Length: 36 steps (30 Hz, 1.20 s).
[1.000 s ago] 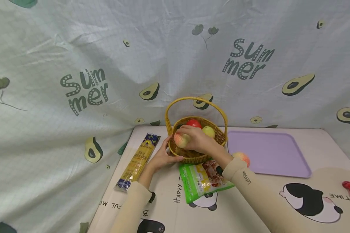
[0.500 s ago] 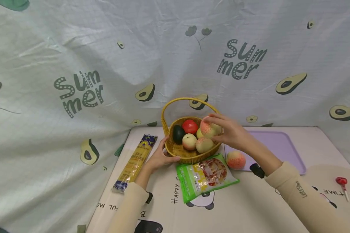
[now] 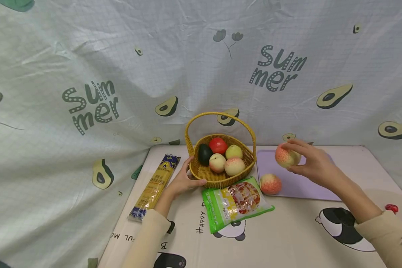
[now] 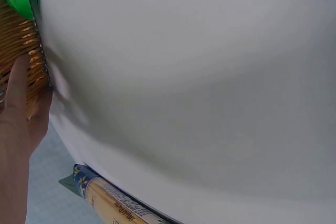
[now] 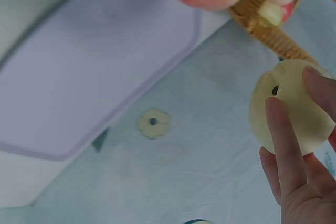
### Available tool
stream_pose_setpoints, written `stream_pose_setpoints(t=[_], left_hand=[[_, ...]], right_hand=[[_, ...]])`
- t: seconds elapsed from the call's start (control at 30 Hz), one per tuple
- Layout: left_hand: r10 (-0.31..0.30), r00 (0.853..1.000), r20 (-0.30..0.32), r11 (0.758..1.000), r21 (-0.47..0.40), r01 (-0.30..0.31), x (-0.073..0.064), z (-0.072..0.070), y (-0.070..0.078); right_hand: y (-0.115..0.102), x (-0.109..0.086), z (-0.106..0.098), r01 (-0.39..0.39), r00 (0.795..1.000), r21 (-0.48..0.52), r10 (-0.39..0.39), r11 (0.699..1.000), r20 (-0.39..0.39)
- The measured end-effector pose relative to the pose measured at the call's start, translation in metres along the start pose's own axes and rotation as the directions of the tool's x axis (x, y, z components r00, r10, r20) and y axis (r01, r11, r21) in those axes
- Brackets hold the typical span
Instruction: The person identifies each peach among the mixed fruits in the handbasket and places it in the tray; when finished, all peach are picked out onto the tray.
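To the left of the basket (image 3: 221, 184), a long yellow packet (image 3: 155, 186) is laid on the worktop (image 3: 271, 238). Against the basket's left side, the left hand (image 3: 182, 183) is rested, thumb and fingers spread along the outer wall. The woven basket is judged light and slightly springy, best taken by its arched handle. Inside it are gathered a dark fruit (image 3: 205, 155), a red fruit (image 3: 218, 145), a blushed fruit (image 3: 217, 163), a pale green fruit (image 3: 234, 152) and a second blushed fruit (image 3: 235, 166). Just in front of the basket, a green bag (image 3: 236, 201) is laid flat; its glossy film may be slippery. To the basket's right, a loose peach (image 3: 271, 184) is seen at the near edge of the purple tray (image 3: 305, 188). Farther right of the basket, above the tray, the held peach (image 3: 286, 155) is pinched between the thumb and fingers of the right hand (image 3: 313, 162). It is judged light and firm, perhaps artificial, and prone to roll if set down; it is best gripped across its widest part, with the thumb opposed.
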<state>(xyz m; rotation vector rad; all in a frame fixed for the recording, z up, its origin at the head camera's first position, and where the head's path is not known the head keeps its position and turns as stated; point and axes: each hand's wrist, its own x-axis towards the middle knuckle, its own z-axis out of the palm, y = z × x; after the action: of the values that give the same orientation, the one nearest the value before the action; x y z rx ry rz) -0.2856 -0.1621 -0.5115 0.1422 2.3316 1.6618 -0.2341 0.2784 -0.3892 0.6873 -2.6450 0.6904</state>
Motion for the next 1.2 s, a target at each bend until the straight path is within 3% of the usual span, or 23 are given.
stream_pose_setpoints(t=[0.33,0.53,0.83,1.2], left_hand=[[-0.001,1.000,-0.002,1.000,-0.006,0.001,-0.004,0.000,0.003],[-0.011,1.000,-0.018,1.000,0.005,0.011,-0.005,0.001,0.005],[0.003,1.000,-0.026,1.000,-0.004,-0.003,-0.003,0.002,0.001],[0.000,1.000,-0.029,1.000,0.010,0.000,-0.001,0.001,-0.002]], right_hand=[[0.041,-0.041,0.019,0.001,0.999,-0.027,-0.002,1.000,-0.036],[0.051,-0.057,0.035,-0.097,0.995,-0.014,0.098,0.995,0.018],[0.050,-0.062,0.053,-0.182,0.977,0.058,0.174,0.982,0.122],[0.049,-0.065,0.063,-0.186,0.975,0.061,0.176,0.981,0.135]])
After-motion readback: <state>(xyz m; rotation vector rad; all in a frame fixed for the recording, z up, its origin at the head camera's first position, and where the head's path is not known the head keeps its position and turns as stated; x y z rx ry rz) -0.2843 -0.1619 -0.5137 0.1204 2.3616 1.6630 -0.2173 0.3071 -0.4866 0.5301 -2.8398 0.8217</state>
